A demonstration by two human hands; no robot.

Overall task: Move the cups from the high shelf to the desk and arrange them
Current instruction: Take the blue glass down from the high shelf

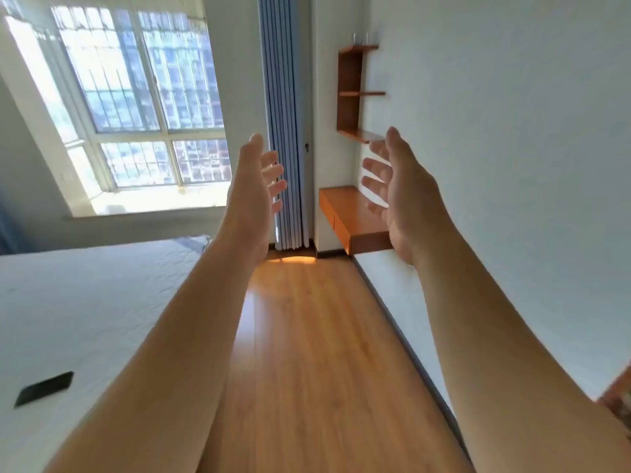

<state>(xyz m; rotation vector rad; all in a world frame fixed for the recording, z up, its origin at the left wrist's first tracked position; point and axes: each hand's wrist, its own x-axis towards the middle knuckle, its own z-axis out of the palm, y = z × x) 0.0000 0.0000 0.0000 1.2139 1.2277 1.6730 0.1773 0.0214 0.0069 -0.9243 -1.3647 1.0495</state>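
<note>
Both hands, left hand [254, 196] and right hand [401, 196], spread empty, well below cups [358, 38] on shelf [355, 49].

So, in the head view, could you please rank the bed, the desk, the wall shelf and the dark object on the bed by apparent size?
1. bed, though it is nearest the camera.
2. and 3. desk and wall shelf look about alike; I would not rank them.
4. dark object.
</note>
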